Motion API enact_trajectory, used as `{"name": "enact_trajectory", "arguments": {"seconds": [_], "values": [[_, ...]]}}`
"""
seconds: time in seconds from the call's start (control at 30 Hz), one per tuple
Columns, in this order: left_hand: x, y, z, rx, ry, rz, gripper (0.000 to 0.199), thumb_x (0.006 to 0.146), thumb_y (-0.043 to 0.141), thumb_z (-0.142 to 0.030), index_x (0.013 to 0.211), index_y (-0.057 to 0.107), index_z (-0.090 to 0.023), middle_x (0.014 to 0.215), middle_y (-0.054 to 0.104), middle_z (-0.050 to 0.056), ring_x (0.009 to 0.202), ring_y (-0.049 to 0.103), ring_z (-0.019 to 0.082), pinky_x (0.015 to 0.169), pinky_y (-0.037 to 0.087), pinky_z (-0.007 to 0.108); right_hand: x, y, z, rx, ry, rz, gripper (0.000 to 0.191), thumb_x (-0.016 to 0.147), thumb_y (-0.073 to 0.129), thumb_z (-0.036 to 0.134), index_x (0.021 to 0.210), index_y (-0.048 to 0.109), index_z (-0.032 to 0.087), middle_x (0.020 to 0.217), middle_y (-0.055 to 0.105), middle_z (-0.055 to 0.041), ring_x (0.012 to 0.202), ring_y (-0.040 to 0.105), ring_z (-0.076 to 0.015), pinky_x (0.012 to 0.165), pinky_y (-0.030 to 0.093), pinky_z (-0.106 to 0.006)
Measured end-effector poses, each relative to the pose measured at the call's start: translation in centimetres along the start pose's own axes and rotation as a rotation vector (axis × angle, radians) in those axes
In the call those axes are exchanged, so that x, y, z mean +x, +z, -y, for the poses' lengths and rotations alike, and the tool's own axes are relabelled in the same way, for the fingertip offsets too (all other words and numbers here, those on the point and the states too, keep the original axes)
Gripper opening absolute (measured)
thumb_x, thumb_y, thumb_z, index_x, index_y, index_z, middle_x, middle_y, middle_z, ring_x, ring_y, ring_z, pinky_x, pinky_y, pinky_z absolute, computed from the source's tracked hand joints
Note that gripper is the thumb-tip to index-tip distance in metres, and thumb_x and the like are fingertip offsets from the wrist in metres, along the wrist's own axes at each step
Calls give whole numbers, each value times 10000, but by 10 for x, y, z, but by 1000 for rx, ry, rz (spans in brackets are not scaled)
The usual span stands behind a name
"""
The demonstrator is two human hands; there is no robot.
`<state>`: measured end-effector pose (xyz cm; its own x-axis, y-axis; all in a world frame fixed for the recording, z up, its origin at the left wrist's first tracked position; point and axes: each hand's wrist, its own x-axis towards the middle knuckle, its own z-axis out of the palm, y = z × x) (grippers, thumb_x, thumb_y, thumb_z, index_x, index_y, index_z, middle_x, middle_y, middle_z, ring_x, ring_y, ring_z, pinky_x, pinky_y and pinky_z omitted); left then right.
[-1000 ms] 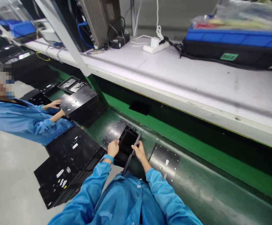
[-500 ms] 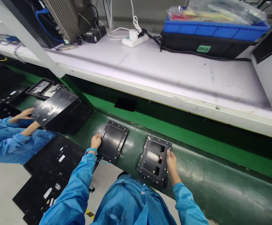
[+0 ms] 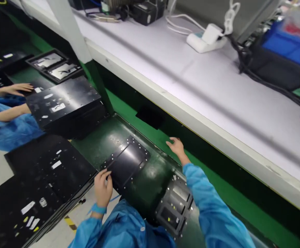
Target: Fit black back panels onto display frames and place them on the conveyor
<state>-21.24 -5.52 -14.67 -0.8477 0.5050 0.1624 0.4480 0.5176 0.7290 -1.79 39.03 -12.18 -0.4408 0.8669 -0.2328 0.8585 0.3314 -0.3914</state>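
Observation:
My left hand [image 3: 103, 187] is at the near left corner of a flat black panel [image 3: 129, 162] with pale dots along its edges. Its fingers are bent but apart, and I see nothing held in them. My right hand [image 3: 176, 146] hovers above the green surface, to the right of that panel, thumb and fingers apart and nothing between them. Below my right forearm lies a black frame [image 3: 162, 212] with rectangular openings and dots round its rim; the forearm and sleeve are close to its far right edge.
A co-worker's hands [image 3: 18, 89] are at a black box-like stack [image 3: 64, 100] on the left. Large black sheets [image 3: 54, 168] with labels are piled near me. A white shelf [image 3: 165, 69] runs above, carrying a power strip [image 3: 204, 43] and a blue bin [image 3: 292, 44].
My right hand has left the black frame and moved up and left. My left hand has loosened at the panel's edge. The view has turned left.

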Motion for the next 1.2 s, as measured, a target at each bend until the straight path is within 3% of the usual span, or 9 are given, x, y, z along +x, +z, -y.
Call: {"name": "enact_trajectory", "arguments": {"seconds": [0.13,0.27,0.4,0.53,0.63,0.73,1.0,1.1,1.2], "values": [[-66,-29,8,-132,-267,-21,204,926,585,-404,967,752,-294,1068,735,89,1054,712,316,956,593,517,141,19,87,-178,-184,97,992,789,834,522,1593,391,147,1634,395,-222,1508,382,-362,1207,350,-469],[-94,-36,18,-230,-686,-22,160,768,690,-544,818,773,-416,901,776,-9,806,763,329,703,667,470,222,40,123,-269,-206,152,1272,673,952,511,1649,244,105,1679,277,-296,1552,281,-421,1220,304,-518],[-81,-36,13,-254,-940,-20,217,644,694,-631,692,773,-435,782,776,-37,738,770,359,710,658,510,247,44,126,-236,-156,117,1257,524,1035,474,1527,437,9,1553,435,-353,1471,387,-447,1186,335,-522],[-60,-28,-9,-302,-899,89,226,648,702,-651,712,766,-445,788,768,-12,764,758,345,763,633,524,228,32,142,-126,-182,14,869,564,1007,494,1180,657,-8,1252,652,-285,1256,548,-420,1067,404,-554],[-56,-20,-35,-415,-786,298,252,707,726,-644,759,779,-404,817,758,36,782,733,327,777,627,495,176,16,150,-69,-299,-65,456,876,777,558,903,683,113,977,690,-140,1037,606,-290,958,448,-428],[-55,-14,-62,-541,-673,480,328,775,705,-676,794,780,-357,857,741,72,793,708,310,780,616,463,86,-1,131,-45,-391,-180,439,1015,591,551,757,617,197,845,627,-71,835,559,-209,814,419,-338],[-65,21,-117,-932,-605,637,657,829,799,-558,1402,609,-299,1414,655,134,1329,620,314,1166,468,480,-233,-16,22,138,-547,-397,402,1028,646,414,685,553,228,671,515,-4,636,468,-161,623,331,-307],[-68,33,-132,-1031,-508,619,900,810,833,-543,1577,411,-334,1692,371,128,1541,407,324,1265,355,493,-327,-15,3,219,-564,-376,319,1012,682,331,730,577,222,671,526,3,628,484,-153,610,345,-300],[-61,25,-137,-1006,-303,675,1000,760,866,-564,1599,377,-324,1697,368,114,1609,271,313,1317,265,470,-394,-14,-7,331,-523,-353,283,982,717,300,746,581,224,677,529,7,631,485,-151,602,342,-298]]}}
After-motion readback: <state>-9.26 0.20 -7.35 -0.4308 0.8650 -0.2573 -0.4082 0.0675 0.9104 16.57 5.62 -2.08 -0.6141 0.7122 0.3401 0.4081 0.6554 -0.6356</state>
